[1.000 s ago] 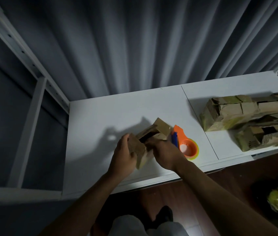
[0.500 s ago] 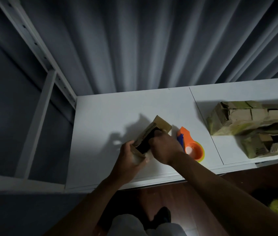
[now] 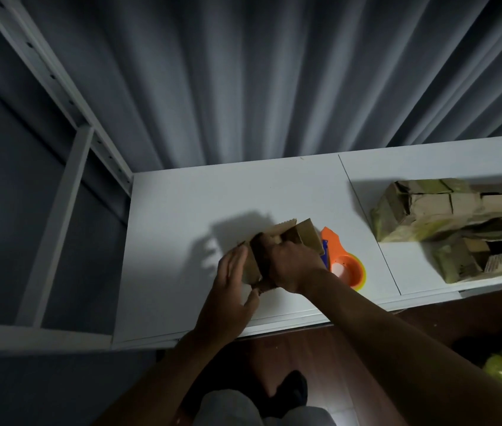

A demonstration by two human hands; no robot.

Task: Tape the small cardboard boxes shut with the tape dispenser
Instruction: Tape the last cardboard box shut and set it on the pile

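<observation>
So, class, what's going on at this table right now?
A person is working a small cardboard box with both hands at the white table. The left hand lies flat against its side; the right hand grips it from above, flaps not yet closed. The orange tape dispenser lies untouched just right of the box. A pile of other boxes waits further right.

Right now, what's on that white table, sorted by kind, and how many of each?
Single cardboard box, held by left hand and right hand: 1
Tape dispenser: 1
Wrapped bundles of boxes: 2
Total: 4
</observation>
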